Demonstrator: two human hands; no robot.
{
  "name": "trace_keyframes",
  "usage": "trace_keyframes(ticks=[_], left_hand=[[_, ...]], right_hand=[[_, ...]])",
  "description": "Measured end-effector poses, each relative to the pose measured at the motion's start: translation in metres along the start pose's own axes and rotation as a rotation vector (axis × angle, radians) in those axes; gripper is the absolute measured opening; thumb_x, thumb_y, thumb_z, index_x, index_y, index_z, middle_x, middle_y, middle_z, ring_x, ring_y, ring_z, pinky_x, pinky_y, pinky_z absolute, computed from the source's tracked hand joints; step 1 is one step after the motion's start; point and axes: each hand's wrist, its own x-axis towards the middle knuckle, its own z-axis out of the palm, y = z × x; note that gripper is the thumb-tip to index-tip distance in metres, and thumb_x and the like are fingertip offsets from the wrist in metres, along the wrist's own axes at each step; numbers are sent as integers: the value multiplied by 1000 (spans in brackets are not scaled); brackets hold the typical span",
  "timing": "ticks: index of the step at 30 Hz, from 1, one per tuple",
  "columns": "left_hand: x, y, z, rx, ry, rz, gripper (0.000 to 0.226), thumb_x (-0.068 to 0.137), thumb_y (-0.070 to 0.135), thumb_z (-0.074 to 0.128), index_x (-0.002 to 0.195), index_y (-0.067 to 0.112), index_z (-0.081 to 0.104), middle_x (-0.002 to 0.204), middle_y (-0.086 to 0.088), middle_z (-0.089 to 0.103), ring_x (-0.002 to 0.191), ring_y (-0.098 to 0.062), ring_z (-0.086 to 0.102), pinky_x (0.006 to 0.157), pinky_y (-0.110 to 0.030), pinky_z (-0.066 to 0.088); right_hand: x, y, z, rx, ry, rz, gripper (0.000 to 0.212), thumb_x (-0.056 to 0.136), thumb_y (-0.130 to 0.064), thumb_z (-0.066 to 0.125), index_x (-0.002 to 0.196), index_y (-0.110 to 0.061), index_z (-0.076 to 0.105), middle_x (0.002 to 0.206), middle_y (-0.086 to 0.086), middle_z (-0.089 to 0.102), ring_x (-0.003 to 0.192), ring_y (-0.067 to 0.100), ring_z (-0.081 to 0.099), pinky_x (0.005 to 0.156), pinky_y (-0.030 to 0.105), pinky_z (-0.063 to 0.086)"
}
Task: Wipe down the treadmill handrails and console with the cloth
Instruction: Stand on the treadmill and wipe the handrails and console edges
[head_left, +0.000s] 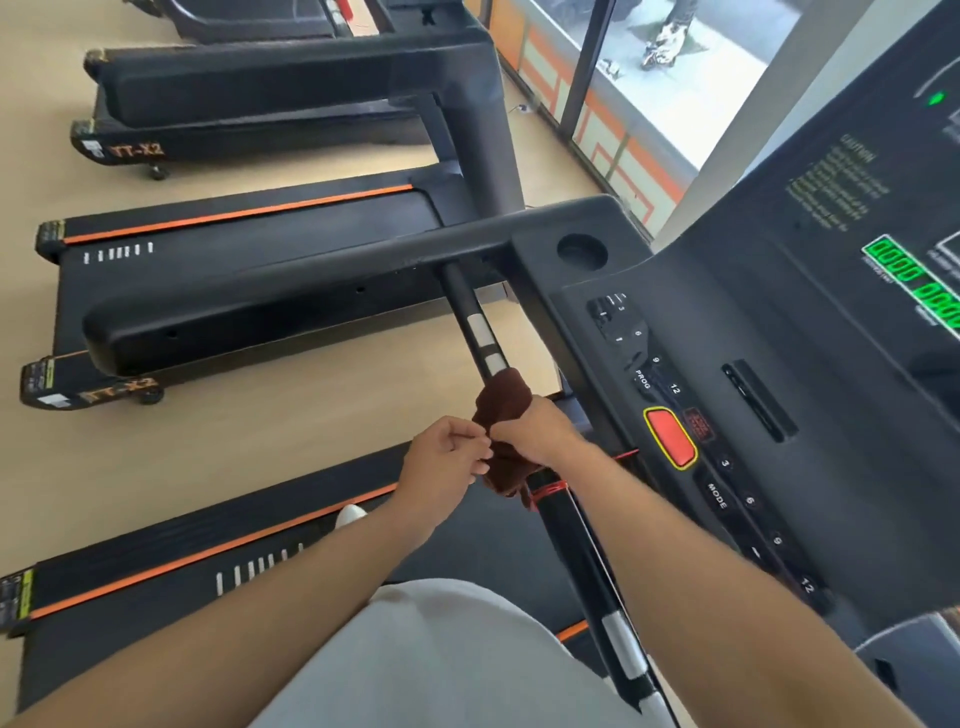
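Gripping dark brown terry cloth (506, 415) with right hand (535, 431), fingers curling round it and the black round front handlebar (470, 322) underneath. Cloth wrapping the bar about midway along, just below the silver pulse-sensor plates (485, 343) and just above a red cord (548, 491) wound around the bar. Cloth's lower edge hanging loose beneath the hands.

Pinching the cloth's near edge with left hand (447, 462), fingertips curling in and meeting the right thumb; exact hold partly hidden by the knuckles. Both forearms reaching forward from bottom of frame, over a light grey garment (441, 660).

Sitting to the right: black treadmill console (779, 322) with green digit displays (914, 280) lit, red oval stop button with yellow rim (670, 436) near the right wrist, round cup recess (582, 252) at the upper left corner. Extending left from the console: thick black padded side handrail (270, 296), untouched.

Standing beyond on pale wood-look floor (260, 415): neighbouring black treadmills with orange deck stripes (234, 218). Showing below left forearm: white shoe toe (350, 514) on the deck edge.
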Motion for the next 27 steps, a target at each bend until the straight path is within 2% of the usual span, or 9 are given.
trace_keyframes(ticks=[5,7,10,13,16,18,21,24,27], left_hand=[[11,-12,2,67,108,-67,12,89,15,68,99,21,66,93,-5,74,82,-21,69,82,-42,56],[12,-15,3,121,77,-54,22,92,21,68,113,25,64,107,1,73,96,-17,68,84,-37,55],[16,-15,6,171,-21,21,43,94,20,69,134,27,57,130,11,62,118,-7,56,97,-23,41],[25,-7,5,273,-87,119,9,92,27,71,99,33,71,124,17,65,121,-5,55,104,-30,39],[37,5,2,306,-63,243,27,91,36,71,67,30,60,104,21,69,111,-3,59,100,-34,43],[46,21,-1,218,-73,265,15,90,36,73,81,32,62,102,21,70,109,-3,62,99,-30,46],[69,43,-11,117,-128,263,28,87,31,78,109,32,61,106,17,72,104,-1,67,96,-27,51],[98,68,-18,112,-169,245,29,88,31,78,113,33,65,104,15,75,99,-3,69,92,-29,54],[125,94,-25,148,-282,299,21,92,29,73,112,31,69,107,16,76,100,-6,70,95,-32,54]], right_hand=[[-27,17,20,-250,171,-101,73,92,-36,62,151,-13,26,141,12,55,111,38,64,80,39,49],[-40,19,19,-309,178,-139,77,98,-34,59,159,-16,15,152,9,47,116,37,63,80,41,47],[-58,17,7,-228,199,-170,67,97,-19,52,159,-28,27,147,3,57,116,33,64,88,39,49],[-75,11,-11,-1,208,-148,36,97,-19,52,126,-39,60,107,-3,74,101,26,70,79,33,51],[-89,-12,-33,436,163,-125,19,105,-30,53,96,-31,70,82,1,76,77,21,73,60,23,53],[-86,-27,-41,717,138,-120,30,106,-24,53,92,-33,77,83,4,78,69,20,71,59,26,55],[-60,-46,-45,1065,248,1,23,102,-17,57,103,-23,79,99,8,80,89,21,76,85,39,60],[-34,-77,-52,1410,282,114,33,99,-27,60,124,-8,71,119,19,74,110,35,72,101,53,53],[-14,-108,-67,1498,436,78,28,99,-25,61,122,-11,69,111,12,78,102,29,75,89,45,59]])
